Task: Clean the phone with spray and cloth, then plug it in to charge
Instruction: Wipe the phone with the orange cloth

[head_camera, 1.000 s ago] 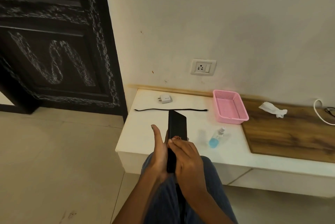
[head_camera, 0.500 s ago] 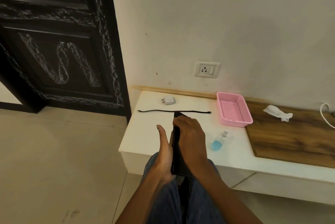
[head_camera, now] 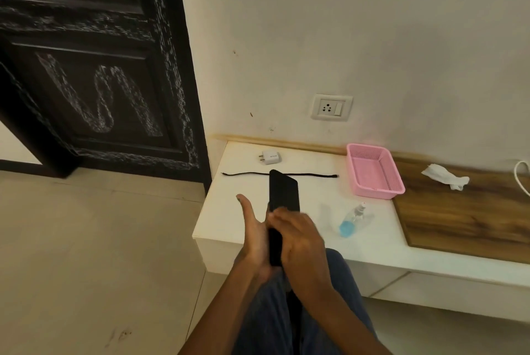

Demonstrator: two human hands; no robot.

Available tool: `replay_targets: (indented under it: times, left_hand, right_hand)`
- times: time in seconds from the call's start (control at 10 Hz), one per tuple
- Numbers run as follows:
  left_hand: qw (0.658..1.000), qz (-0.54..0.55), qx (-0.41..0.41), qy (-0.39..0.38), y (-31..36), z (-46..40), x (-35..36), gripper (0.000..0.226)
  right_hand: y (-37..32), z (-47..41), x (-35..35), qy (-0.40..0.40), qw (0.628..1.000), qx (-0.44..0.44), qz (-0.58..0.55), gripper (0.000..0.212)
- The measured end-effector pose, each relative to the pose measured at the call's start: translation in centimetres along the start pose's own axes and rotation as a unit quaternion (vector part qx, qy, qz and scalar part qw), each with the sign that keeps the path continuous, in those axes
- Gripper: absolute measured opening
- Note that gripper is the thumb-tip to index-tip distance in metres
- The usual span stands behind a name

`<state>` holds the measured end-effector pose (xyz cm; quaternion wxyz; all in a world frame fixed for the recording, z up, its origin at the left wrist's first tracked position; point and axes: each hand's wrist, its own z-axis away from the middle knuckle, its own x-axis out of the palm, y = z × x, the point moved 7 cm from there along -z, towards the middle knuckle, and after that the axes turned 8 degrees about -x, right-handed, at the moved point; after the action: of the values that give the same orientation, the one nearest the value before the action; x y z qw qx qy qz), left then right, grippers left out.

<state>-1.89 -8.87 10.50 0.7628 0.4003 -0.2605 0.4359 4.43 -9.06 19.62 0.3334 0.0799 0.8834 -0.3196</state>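
I hold a black phone [head_camera: 284, 191] upright over the front edge of the white ledge [head_camera: 226, 219]. My left hand [head_camera: 253, 235] supports its left side and back, thumb sticking up. My right hand [head_camera: 301, 242] is curled over the phone's lower half; I see no cloth in it. A small spray bottle [head_camera: 351, 221] with blue liquid lies on the ledge to the right of my hands. The white cloth [head_camera: 444, 176] lies crumpled on the wooden board [head_camera: 464, 219]. A white charger plug [head_camera: 269, 157] and a black cable [head_camera: 249, 174] lie behind the phone, below the wall socket [head_camera: 331, 107].
A pink basket [head_camera: 351, 171] stands at the back between ledge and wooden board. A white cord [head_camera: 520, 173] loops at the right edge. A dark door [head_camera: 94, 82] is at the left, tiled floor below it. My knees in blue trousers are under my hands.
My right hand slid up to the phone's top half a second ago and has come back down to its lower half. The left hand kept its hold.
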Motion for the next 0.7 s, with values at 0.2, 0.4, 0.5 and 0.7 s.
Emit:
replay_targets:
  times: [0.2, 0.4, 0.5, 0.7]
  left_hand:
    - [0.997, -0.075, 0.021, 0.013, -1.0, 0.5, 1.6, 0.094]
    - [0.997, -0.074, 0.028, -0.008, -0.8, 0.8, 2.2, 0.095]
    - [0.998, -0.059, 0.027, -0.015, -0.9, 0.8, 1.9, 0.093]
    - [0.999, -0.041, 0.015, -0.021, -1.0, 0.8, 1.3, 0.099]
  right_hand:
    - [2.9, -4.9, -0.4, -0.005, 0.996, 0.036, 0.077, 0.028]
    - [3.7, -5.7, 0.0, -0.015, 0.994, 0.032, 0.101, 0.031]
    - [4.7, -5.2, -0.4, -0.004, 0.992, 0.046, 0.117, 0.027]
    - [6.6, -3.7, -1.3, 0.008, 0.989, 0.071, 0.131, 0.026]
